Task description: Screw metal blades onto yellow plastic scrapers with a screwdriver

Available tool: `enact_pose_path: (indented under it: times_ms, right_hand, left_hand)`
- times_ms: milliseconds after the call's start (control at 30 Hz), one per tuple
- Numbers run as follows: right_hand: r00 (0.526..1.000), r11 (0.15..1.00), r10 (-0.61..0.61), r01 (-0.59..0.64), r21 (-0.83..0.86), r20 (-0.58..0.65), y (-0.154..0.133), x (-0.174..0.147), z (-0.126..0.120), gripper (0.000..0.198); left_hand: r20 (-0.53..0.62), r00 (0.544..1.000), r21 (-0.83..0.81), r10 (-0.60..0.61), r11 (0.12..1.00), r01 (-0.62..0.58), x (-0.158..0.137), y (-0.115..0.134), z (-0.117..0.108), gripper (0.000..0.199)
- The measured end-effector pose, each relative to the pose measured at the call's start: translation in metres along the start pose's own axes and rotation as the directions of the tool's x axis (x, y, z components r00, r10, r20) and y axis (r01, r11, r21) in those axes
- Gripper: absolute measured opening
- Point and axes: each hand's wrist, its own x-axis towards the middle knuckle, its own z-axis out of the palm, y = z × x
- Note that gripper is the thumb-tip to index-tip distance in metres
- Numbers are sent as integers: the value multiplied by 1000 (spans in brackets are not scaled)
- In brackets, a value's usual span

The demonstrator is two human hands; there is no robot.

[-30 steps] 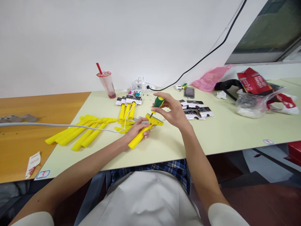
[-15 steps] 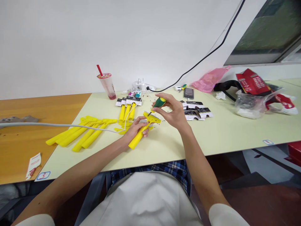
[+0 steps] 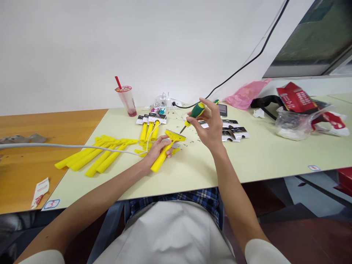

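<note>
While the left hand [image 3: 156,150] grips a yellow scraper [image 3: 162,158], right of the drink cup [image 3: 128,102] and nearer the person, the right hand [image 3: 211,128] pinches a green-yellow screwdriver [image 3: 197,110], tip just beside the scraper, contact unclear. I see 3 carded yellow handles [image 3: 150,131] right-front of the cup, loose yellow scrapers [image 3: 111,157] front-left, black-white cards [image 3: 239,131] well right.

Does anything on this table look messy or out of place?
Small bits, possibly screws, lie scattered loose beside the held scraper rather than gathered. A cable also passes over the leftmost scrapers, perhaps without touching.
</note>
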Motion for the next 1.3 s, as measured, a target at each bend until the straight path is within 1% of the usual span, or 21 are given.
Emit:
enact_pose_path:
  times_ms: [67,133,233,367,600,767,967,1100,1300]
  right_hand:
    - [1000,998,17,-16,-60,12,5,2,-1,67]
    - [998,993,44,-39,-114,37,8,3,-1,60]
    - [992,983,100,-86,-160,82,12,4,-1,49]
    - [973,967,175,-141,-214,150,15,3,-1,44]
    - [950,956,226,-175,-236,214,16,3,-1,50]
    - [940,937,256,-184,-296,225,15,3,-1,53]
    - [925,929,291,-212,-302,246,13,3,-2,54]
    - [922,932,288,-207,-297,259,13,3,-1,54]
    - [919,928,290,-202,-314,267,14,2,-2,53]
  left_hand:
    - [5,1000,-1,13,1000,-13,0,0,0,58]
    - [4,1000,-3,26,1000,-26,0,0,-1,58]
    - [-2,999,1,35,999,-35,0,0,-2,57]
    - [-3,999,11,39,999,-39,0,-1,-2,56]
    - [-4,999,6,49,999,-49,-1,-2,-2,58]
    - [-21,999,14,51,999,-50,-2,-1,-1,61]
    - [-38,998,34,56,998,-54,-4,1,1,61]
    - [-48,998,34,52,998,-50,-5,2,2,65]
    - [-42,997,42,63,997,-61,-5,2,3,63]
